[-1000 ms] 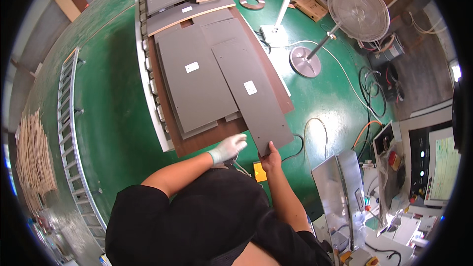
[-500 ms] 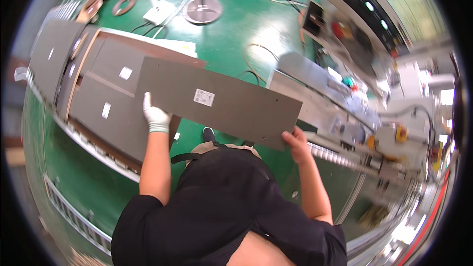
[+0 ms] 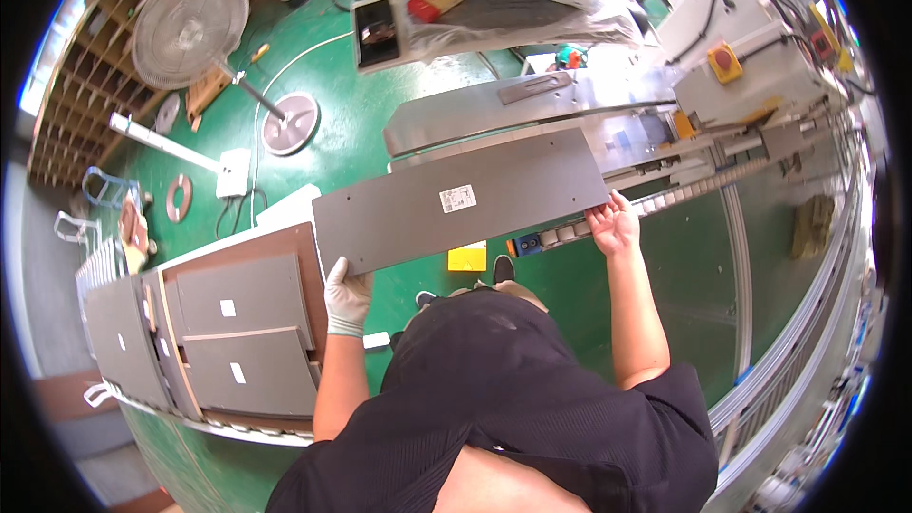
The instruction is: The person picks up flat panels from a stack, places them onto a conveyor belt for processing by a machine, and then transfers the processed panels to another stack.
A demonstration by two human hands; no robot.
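Note:
A long grey-brown panel [image 3: 399, 218] with small drilled holes and a white label [image 3: 457, 199] spans the space before me, held at both ends. My left hand [image 3: 348, 298], in a pale glove with a green cuff, is closed on its near left corner, thumb on top. Bare, my right hand [image 3: 614, 225] grips the right end from below, fingers curled under the edge. Behind the panel lies the metal bed [image 3: 446, 123] of a machine; whether the panel touches it I cannot tell.
Stacked labelled panels [image 3: 247, 370] lie on a low cart at left. A roller track [image 3: 665, 200] runs off to the right, near a red-and-yellow stop button [image 3: 725, 61]. A yellow box [image 3: 466, 257] sits by my feet. A standing fan [image 3: 190, 28] is at far left.
I have turned right, toward the machine. The panel has come away from over the stacked panels and now hangs in front of the metal bed, still in both hands.

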